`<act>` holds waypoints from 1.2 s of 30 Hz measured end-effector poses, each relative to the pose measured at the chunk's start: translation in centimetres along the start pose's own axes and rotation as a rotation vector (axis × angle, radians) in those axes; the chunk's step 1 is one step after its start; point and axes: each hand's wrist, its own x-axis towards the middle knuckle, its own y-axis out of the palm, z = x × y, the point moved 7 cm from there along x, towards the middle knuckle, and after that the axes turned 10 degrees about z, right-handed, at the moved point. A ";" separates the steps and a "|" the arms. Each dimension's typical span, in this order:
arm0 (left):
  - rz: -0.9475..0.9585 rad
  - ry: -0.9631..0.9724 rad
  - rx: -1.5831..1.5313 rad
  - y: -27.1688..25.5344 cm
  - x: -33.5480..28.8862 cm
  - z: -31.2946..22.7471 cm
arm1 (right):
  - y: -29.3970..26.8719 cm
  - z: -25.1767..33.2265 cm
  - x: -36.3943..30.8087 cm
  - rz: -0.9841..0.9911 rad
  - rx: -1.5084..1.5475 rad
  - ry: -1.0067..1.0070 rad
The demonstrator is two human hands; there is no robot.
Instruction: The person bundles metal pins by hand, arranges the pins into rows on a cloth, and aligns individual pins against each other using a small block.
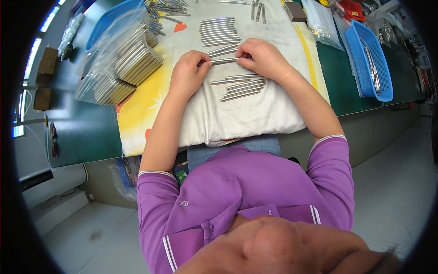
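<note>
Head view: pinching a slim metal rod (224, 60) between left hand (187, 72) and right hand (263, 57), with thumb and fingers closed on one end at each side. Holding it nearly level over a white cloth (255, 121); cannot tell whether touching it. Showing slanted rods (222, 49) just beyond the held one and, farther beyond both hands, a neat row of rods (220, 31) side by side. Showing a looser group of rods (242, 90) between hands and body. Showing, left of the left hand, bundled rods (139, 61) in clear plastic and, farther beyond, a blue tray (101, 27). Showing, well to the right of the right hand, a blue basket (386, 68) with long metal pieces (372, 66) inside, and, beyond that hand, a small dark box (295, 13).
</note>
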 end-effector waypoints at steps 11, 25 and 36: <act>0.033 -0.170 -0.588 1.5 -0.1 2.5 | -1.7 -0.7 0.3 -0.068 -0.001 0.015; 0.040 -0.165 -0.490 1.5 0.3 2.8 | -10.7 -16.0 -4.0 -0.543 -0.666 0.514; 0.041 -0.161 -0.505 1.7 0.4 2.8 | -11.6 -11.5 -1.9 -0.353 -0.255 0.370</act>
